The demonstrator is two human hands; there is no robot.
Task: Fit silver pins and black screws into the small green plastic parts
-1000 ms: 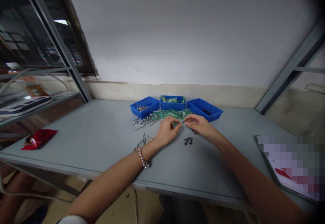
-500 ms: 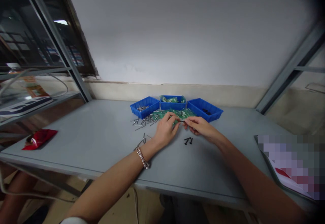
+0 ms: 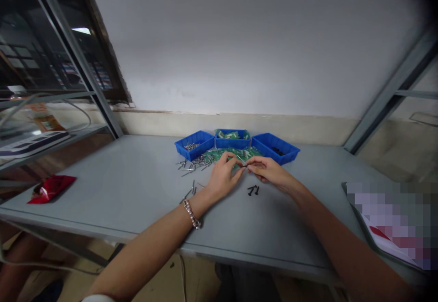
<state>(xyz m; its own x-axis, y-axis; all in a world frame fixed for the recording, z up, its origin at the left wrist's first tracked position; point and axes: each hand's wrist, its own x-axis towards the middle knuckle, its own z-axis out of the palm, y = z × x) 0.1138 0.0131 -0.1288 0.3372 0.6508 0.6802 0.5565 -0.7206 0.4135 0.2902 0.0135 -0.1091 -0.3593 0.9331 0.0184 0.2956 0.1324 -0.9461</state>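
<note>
My left hand [image 3: 224, 174], with a beaded bracelet at the wrist, and my right hand [image 3: 268, 172] meet over the middle of the table. Both have their fingertips pinched on a small dark piece [image 3: 244, 165] between them, too small to make out fully. Green plastic bags [image 3: 222, 154] lie just behind the fingers. Silver rivet-like pins [image 3: 195, 164] are heaped to the left, with several more near my left wrist. A few black screws [image 3: 253, 190] lie in front of my right hand.
Three blue bins stand behind: left [image 3: 195, 145] with silver pins, middle [image 3: 233, 143] with green packets, right [image 3: 275, 148] with dark parts. A red wrapper [image 3: 52, 189] lies far left. A blurred-out flat item [image 3: 386, 233] is at right. Another person's limb shows at lower left.
My fingertips have shifted slightly around the small dark piece, which shows less between them. The fingers of my right hand are a little more curled in.
</note>
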